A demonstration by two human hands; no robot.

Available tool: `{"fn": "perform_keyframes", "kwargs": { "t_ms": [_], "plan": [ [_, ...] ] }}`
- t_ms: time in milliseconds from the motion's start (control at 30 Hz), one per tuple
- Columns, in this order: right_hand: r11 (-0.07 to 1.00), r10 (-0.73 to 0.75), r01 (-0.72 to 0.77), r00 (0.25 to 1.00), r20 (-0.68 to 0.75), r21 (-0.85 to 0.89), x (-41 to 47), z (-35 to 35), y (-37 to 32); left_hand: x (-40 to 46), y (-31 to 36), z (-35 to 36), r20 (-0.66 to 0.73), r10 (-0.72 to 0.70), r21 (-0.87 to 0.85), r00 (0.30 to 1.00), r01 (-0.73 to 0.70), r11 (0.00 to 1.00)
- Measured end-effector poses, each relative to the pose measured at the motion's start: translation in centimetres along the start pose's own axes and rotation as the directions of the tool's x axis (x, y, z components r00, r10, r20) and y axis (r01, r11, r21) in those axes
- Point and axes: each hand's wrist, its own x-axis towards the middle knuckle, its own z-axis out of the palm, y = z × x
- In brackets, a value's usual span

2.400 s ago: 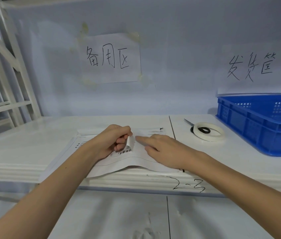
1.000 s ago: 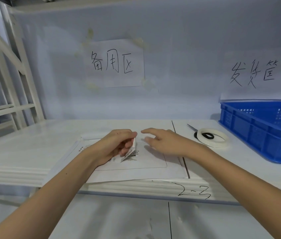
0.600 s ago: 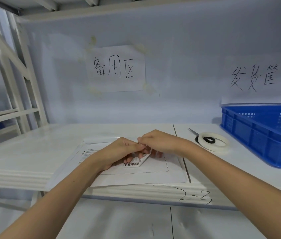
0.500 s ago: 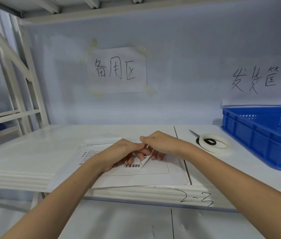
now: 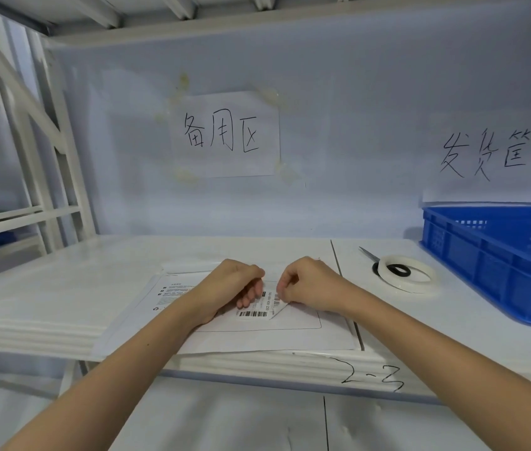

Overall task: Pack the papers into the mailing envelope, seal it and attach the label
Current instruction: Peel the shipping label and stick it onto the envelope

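While the label sits mid-envelope on the desk, our left hand at nine o'clock and right hand at three pinch its edges, fingers closed. We should peel the backing slowly, then press flat.

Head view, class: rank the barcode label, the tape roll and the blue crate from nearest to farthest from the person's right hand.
1. Barcode label: at the right hand, pinched by its fingers.
2. Tape roll: to the hand's right, on the shelf.
3. Blue crate: far right, beyond the tape.
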Motion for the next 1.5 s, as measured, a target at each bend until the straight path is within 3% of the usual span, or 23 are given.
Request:
{"fn": "perform_keyframes", "kwargs": {
  "t_ms": [167, 267, 467, 567, 700, 867, 1000, 1133, 1400, 1500],
  "plan": [
    [0.994, -0.059, 0.056, 0.998, -0.034, -0.090, -0.7, 0.9, 1.2, -0.4, 0.1, -0.9, 0.138, 0.012, 0.123, 0.990, -0.029, 0.992],
    [0.992, -0.065, 0.055, 0.995, -0.082, -0.118, -1.0, 0.5, 1.2, -1.2, -0.1, -3.0, 0.226, 0.008, 0.315, 0.974, -0.081, 0.946],
    [0.994, -0.020, 0.007, 0.993, -0.117, -0.108, -1.6, -0.1, 0.8, -2.8, -2.6, -6.3, 0.140, 0.139, 0.615, 0.980, -0.196, 0.764],
    [0.980, -0.006, -0.006, 0.998, -0.060, -0.200, -1.4, -0.5, -0.2, -3.8, -3.4, -6.8, 0.116, 0.147, 0.616, 0.982, -0.187, 0.765],
    [0.869, 0.098, -0.093, 0.995, -0.016, -0.485, -0.8, -0.8, -3.5, -4.4, -3.6, -6.5, 0.094, 0.116, 0.625, 0.989, -0.150, 0.766],
    [0.770, 0.161, -0.107, 0.987, 0.029, -0.629, -1.1, 0.0, -5.0, -4.4, -3.5, -6.7, 0.082, 0.056, 0.628, 0.995, -0.095, 0.773],
    [0.851, 0.269, -0.172, 0.955, 0.129, -0.497, -1.7, -1.3, -2.5, -4.4, -3.7, -6.9, 0.076, 0.058, 0.655, 0.995, -0.094, 0.750],
    [0.921, 0.250, -0.173, 0.950, 0.187, -0.350, -3.0, -1.9, -0.8, -4.4, -3.7, -7.3, 0.099, 0.002, 0.681, 0.995, -0.069, 0.729],
    [0.957, 0.182, -0.126, 0.962, 0.202, -0.262, -3.5, -2.5, -0.3, -4.1, -3.1, -7.2, 0.095, -0.167, 0.821, 0.981, 0.017, 0.570],
    [0.946, 0.199, -0.113, 0.943, 0.268, -0.305, -3.2, -3.1, -0.7, -4.1, -2.7, -6.6, 0.058, -0.213, 0.857, 0.975, 0.060, 0.511]
  ]
}}
